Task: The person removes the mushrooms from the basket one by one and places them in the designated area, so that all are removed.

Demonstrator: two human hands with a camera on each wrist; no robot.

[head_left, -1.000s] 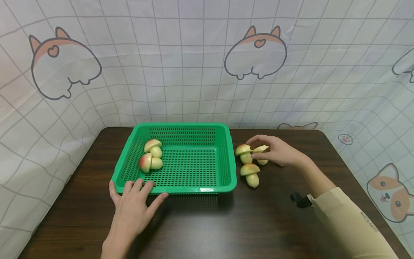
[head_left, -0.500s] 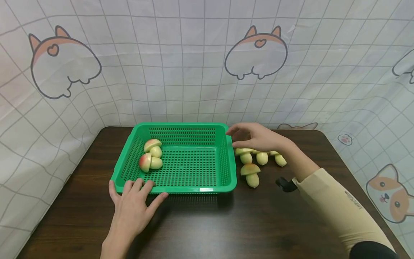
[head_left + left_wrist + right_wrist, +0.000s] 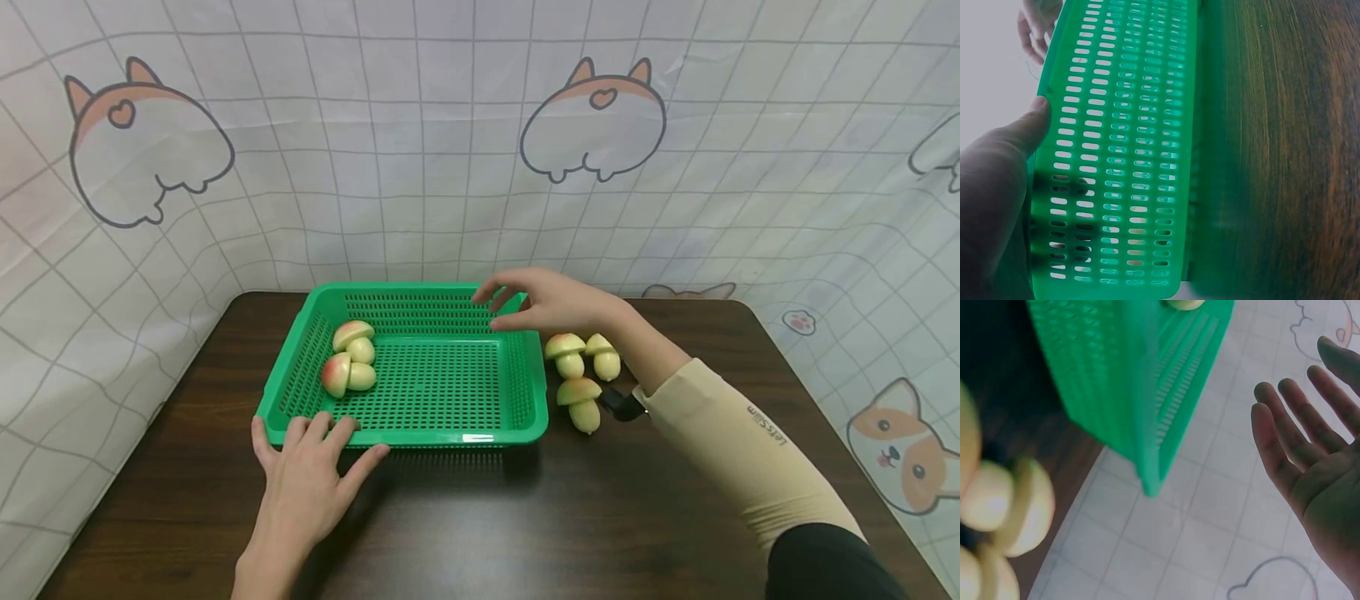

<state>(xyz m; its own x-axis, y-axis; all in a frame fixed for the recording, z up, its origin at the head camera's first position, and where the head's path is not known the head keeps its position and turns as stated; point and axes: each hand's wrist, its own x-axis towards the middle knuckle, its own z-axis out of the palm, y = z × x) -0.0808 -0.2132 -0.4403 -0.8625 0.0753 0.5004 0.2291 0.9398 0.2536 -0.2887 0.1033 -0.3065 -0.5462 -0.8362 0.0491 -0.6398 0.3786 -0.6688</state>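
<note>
In the head view a green plastic basket (image 3: 427, 437) stands on the table, two mushroom-shaped pieces (image 3: 360, 377) with reddish caps at its left inside. My left hand (image 3: 307, 479) holds the basket's near rim at the left, fingers over the edge; its thumb (image 3: 1029, 125) shows along the rim in the left wrist view. Over the basket's back right corner hovers my right hand (image 3: 551, 300), fingers spread and holding nothing; the right wrist view shows its bare palm (image 3: 1341, 494). Right of the basket lie more mushrooms (image 3: 583, 406), one hidden behind the right arm.
The dark wooden table (image 3: 465, 533) carries everything. Behind and beside it hangs a white gridded cloth (image 3: 420, 150) with cartoon dogs. A black wrist strap piece (image 3: 621, 405) juts from the right sleeve (image 3: 720, 442) close to the nearest mushroom.
My right hand has moved left from above the mushrooms, across the right rim, to over the basket's back right corner. It carries nothing. My left hand and the basket have stayed put.
</note>
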